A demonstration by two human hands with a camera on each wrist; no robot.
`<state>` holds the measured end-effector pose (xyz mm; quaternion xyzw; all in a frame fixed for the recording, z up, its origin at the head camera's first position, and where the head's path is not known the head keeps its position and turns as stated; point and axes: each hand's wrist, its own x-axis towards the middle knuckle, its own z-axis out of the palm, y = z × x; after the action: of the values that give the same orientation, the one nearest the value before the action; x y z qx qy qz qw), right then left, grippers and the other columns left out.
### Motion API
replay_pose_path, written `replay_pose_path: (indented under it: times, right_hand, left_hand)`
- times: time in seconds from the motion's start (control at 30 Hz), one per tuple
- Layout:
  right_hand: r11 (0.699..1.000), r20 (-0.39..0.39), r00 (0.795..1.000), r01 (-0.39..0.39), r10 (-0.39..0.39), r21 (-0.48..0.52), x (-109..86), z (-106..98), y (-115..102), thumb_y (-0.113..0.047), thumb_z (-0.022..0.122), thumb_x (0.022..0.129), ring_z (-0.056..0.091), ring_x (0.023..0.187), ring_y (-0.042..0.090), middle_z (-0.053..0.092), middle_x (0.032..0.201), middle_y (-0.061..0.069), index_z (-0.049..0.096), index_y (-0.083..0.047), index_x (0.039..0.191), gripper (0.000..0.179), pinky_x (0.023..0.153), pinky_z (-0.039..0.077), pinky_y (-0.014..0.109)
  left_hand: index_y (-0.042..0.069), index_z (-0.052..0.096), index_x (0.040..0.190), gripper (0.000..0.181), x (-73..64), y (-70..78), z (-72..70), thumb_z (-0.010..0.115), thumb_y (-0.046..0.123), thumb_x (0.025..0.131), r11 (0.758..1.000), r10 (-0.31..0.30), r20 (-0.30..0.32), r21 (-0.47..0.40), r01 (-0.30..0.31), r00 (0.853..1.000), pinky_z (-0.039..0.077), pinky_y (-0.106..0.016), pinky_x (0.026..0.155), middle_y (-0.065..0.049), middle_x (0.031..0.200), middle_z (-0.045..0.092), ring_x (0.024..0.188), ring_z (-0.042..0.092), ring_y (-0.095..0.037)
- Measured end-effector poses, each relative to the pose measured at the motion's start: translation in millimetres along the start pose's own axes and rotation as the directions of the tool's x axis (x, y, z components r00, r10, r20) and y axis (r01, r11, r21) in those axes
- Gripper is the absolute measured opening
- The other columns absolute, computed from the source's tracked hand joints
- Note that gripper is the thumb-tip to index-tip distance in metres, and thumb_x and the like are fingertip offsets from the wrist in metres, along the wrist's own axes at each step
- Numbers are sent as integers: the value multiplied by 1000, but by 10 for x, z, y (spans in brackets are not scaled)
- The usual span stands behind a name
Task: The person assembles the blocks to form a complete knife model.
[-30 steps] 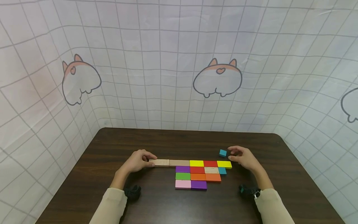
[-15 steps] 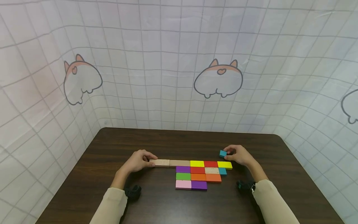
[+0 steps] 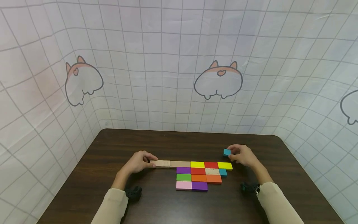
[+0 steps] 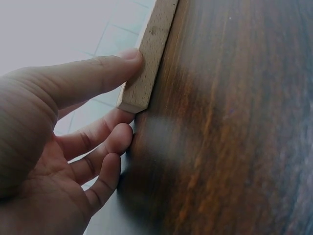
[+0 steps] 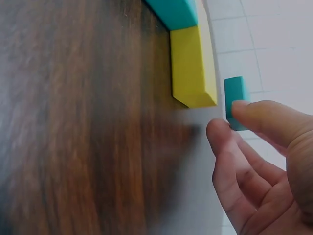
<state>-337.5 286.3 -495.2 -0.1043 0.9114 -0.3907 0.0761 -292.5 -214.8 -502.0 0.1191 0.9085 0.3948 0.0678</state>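
My left hand (image 3: 137, 162) grips the outer end of a plain wooden block (image 3: 162, 164), thumb on its near side. In the left wrist view, the thumb presses that wooden block (image 4: 152, 54) and other fingers curl by its end. Between the thumb and fingers of my right hand (image 3: 244, 155) is a small blue block (image 3: 227, 152), beyond the right end of the blocks. The right wrist view shows this blue block (image 5: 235, 100) close to the end of a yellow block (image 5: 190, 68). A second plain wooden block (image 3: 180, 164) continues the back row.
Flat blocks lie in stepped rows on the dark wooden table (image 3: 156, 205). Among them are a red block (image 3: 211, 165), a green block (image 3: 183, 177), a pink block (image 3: 183, 185) and another blue block (image 3: 222, 172). A patterned white curtain (image 3: 156, 77) surrounds the table's back and sides.
My right hand has moved in and taken hold of the small blue block, which has shifted slightly right. The left hand stays at the wooden block's end.
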Motion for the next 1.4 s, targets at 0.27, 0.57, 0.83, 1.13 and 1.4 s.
replay_pose_path:
  times: [0.27, 0.57, 0.83, 1.13, 1.4]
  right_hand:
    - [998, -26, 999, 35, -36, -44, -154, -102, -68, -13, 72, 95, 68, 76, 19, 73, 102, 12, 64, -6, 128, 34, 65, 56, 33]
    - [995, -21, 997, 76, -77, -72, -475, -123, -150, -11, 74, 93, 63, 70, 19, 70, 94, 8, 66, -6, 125, 33, 61, 53, 30]
    - [989, 69, 987, 150, -148, -15, -776, -12, -156, -18, 77, 92, 64, 69, 11, 70, 93, 6, 66, -6, 124, 36, 62, 53, 26]
    - [970, 152, 958, 243, -241, 8, -956, 204, -227, -24, 78, 92, 58, 70, 4, 68, 91, -1, 70, -11, 120, 32, 62, 51, 24]
    - [963, 207, 943, 270, -262, -10, -997, 406, -364, -22, 79, 91, 54, 70, 2, 63, 89, -5, 71, -14, 115, 27, 61, 49, 23]
  left_hand:
    - [23, 80, 106, 21, -2, 6, 7, 84, 23, 86, 1000, -5, 1, -7, 5, 1000, 47, -34, 71, 0, 102, 65, 81, 54, -18]
    - [25, 80, 106, 20, 9, -5, 13, 83, 24, 86, 1000, -10, -4, 1, 10, 1000, 47, -33, 71, 0, 102, 66, 82, 55, -17]
    - [25, 80, 107, 20, 8, -3, 10, 83, 24, 87, 1000, -3, 0, 4, 3, 1000, 47, -33, 70, 0, 102, 66, 82, 54, -17]
    - [24, 80, 108, 20, 3, -16, 2, 82, 24, 87, 1000, -6, -6, 14, 6, 1000, 48, -33, 72, -1, 102, 66, 83, 55, -17]
    - [23, 80, 108, 20, -6, 7, 5, 82, 23, 87, 1000, -13, -6, 14, 13, 1000, 48, -33, 72, -1, 103, 66, 83, 55, -17]
